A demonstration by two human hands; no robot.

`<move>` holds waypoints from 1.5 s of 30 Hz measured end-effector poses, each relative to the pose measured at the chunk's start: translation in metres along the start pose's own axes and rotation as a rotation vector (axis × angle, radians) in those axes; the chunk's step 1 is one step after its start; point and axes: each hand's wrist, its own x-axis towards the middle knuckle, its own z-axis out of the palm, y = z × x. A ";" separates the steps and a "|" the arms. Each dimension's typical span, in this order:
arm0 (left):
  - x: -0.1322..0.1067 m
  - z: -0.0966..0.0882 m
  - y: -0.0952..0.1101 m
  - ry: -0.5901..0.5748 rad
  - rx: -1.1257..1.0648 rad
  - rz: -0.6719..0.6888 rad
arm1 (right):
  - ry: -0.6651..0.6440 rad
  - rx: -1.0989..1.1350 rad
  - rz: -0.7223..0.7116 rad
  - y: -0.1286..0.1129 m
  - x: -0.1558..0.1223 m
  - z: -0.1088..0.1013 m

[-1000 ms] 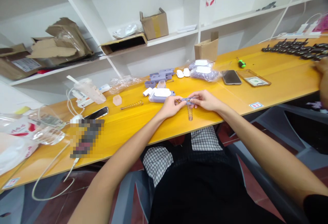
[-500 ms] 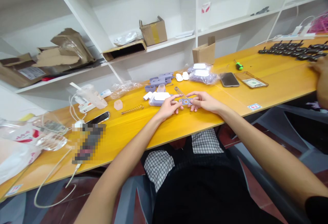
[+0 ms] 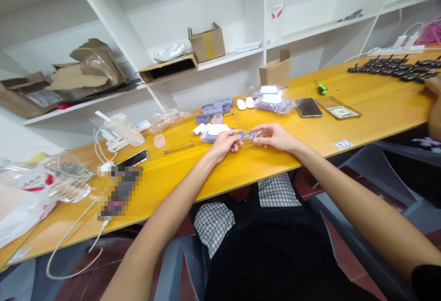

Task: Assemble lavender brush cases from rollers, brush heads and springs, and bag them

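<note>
Between my two hands is a small flat purple-grey plastic plate (image 3: pixel 248 136) with round openings, just above the yellow table (image 3: pixel 193 172). My left hand (image 3: pixel 225 144) pinches its left end, and my right hand (image 3: pixel 274 137) pinches its right end. Behind the plate a coil spring (image 3: pixel 240 121) runs toward the back of the table. A purple part with a white top (image 3: pixel 215 132) sits close behind my left hand. Farther left, another coil spring (image 3: pixel 178 147) lies beside a pale pinkish cap (image 3: pixel 159 141).
Purple plastic parts (image 3: pixel 217 108), white pieces (image 3: pixel 245 103) and plastic bags of parts (image 3: pixel 272 99) stand behind my hands. To the right are a phone (image 3: pixel 309 107), a phone case (image 3: pixel 339 108) and a green-handled screwdriver (image 3: pixel 321 88). Another person's hand (image 3: pixel 434 85) is at the far right.
The purple-grey plate has been tilted flatter between my fingers. The spring behind it looks more stretched out and lower. My hands have barely shifted.
</note>
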 end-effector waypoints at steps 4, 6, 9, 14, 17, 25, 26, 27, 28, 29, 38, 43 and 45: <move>-0.001 0.000 0.001 -0.023 -0.019 -0.003 | 0.022 -0.058 0.002 0.001 0.000 -0.001; -0.002 0.000 0.001 -0.036 -0.022 0.002 | 0.022 -0.082 0.000 0.001 0.000 -0.002; -0.003 0.000 -0.001 -0.039 -0.024 0.009 | 0.009 -0.124 -0.014 0.001 0.000 -0.003; -0.002 0.001 -0.005 -0.023 -0.020 0.032 | 0.028 -0.150 -0.024 0.005 0.001 -0.003; -0.001 0.001 -0.005 -0.027 -0.007 0.036 | 0.024 -0.146 -0.023 0.006 0.001 -0.003; -0.002 0.000 -0.004 -0.035 0.008 0.052 | 0.020 -0.187 -0.008 0.004 0.001 -0.002; -0.002 0.000 -0.004 -0.037 0.007 0.058 | 0.015 -0.190 -0.008 0.004 0.001 -0.002; -0.002 0.000 -0.005 -0.039 0.006 0.063 | 0.009 -0.191 -0.010 0.004 0.000 -0.002; -0.002 0.000 -0.005 -0.044 0.005 0.067 | 0.006 -0.190 -0.013 0.004 0.000 -0.002; -0.002 0.000 -0.005 -0.051 0.006 0.071 | 0.007 -0.187 -0.016 0.004 0.000 -0.002; -0.001 -0.001 -0.007 -0.054 0.015 0.081 | -0.021 -0.197 -0.054 0.014 0.004 -0.003; -0.003 0.002 -0.004 -0.052 0.115 0.090 | -0.007 -0.213 -0.050 0.016 0.006 -0.003; -0.004 0.003 -0.003 -0.032 0.194 0.105 | 0.008 -0.241 -0.050 0.016 0.006 -0.003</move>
